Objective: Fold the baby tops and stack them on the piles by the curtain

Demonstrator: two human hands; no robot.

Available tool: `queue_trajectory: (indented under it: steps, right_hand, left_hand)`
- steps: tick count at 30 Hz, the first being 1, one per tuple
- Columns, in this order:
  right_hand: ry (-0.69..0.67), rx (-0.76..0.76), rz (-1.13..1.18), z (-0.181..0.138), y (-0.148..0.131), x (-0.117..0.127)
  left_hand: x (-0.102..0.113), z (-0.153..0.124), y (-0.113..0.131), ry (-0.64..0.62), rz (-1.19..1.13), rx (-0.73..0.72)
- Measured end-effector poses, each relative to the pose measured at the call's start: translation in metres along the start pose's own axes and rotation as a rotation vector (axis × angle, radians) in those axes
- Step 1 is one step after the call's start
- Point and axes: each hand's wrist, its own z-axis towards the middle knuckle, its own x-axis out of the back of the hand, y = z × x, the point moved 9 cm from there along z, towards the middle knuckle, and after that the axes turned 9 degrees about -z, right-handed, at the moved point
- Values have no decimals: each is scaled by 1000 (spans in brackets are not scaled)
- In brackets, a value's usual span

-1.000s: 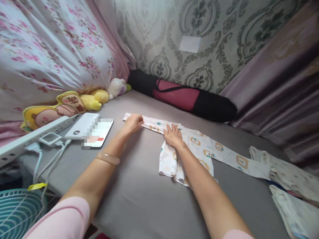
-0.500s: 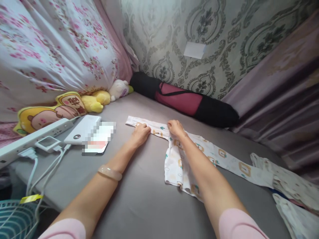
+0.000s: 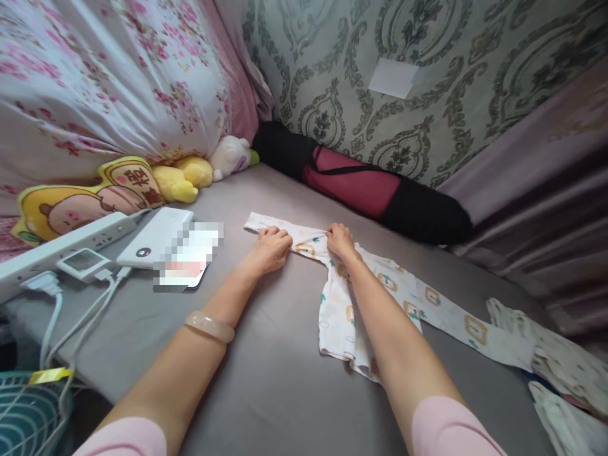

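A small white long-sleeved shirt (image 3: 336, 326) with a tan and green print lies spread on the grey bed sheet (image 3: 266, 386), one sleeve pointing left and the other right. My left hand (image 3: 274, 249) has its fingers curled on the left sleeve, short of the cuff. Closed at the shoulder end of that same sleeve, my right hand (image 3: 341, 240) pinches the cloth. My right forearm covers part of the shirt's body. The right sleeve's cuff reaches other folded clothes (image 3: 574, 367).
To the left lie a power strip (image 3: 95, 244), a white power bank (image 3: 156, 235) with cables and a partly blurred phone-like item (image 3: 192, 263). Plush toys (image 3: 178, 180) line the curtain. A black and red long bag (image 3: 356, 180) rests along the wall. A teal basket (image 3: 33, 405) stands lower left.
The view has shifted slightly. Both hands keep their hold on the sleeve, and the cloth near my right hand looks a little more creased.
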Motion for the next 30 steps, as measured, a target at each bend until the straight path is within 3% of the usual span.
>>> queue_trajectory:
  steps: [4, 7, 10, 17, 22, 26, 30]
  right_hand:
    - [15, 61, 50, 0, -7, 0]
    - [13, 112, 88, 2, -18, 1]
    - [12, 156, 115, 7, -33, 3]
    - [22, 263, 126, 19, -68, 5]
    - [111, 256, 118, 19, -74, 4]
    - [95, 265, 92, 19, -74, 5]
    - [14, 282, 128, 26, -86, 10]
  left_hand:
    - [1, 0, 28, 35, -73, -140]
    - [-12, -2, 60, -26, -186, -333]
    - [-24, -4, 74, -76, -215, -374]
    - [-36, -10, 55, -163, -109, -48]
    - [-38, -16, 59, -187, -116, -17]
    - [-26, -14, 66, -84, -93, -17]
    - [1, -11, 35, 150, -50, 270]
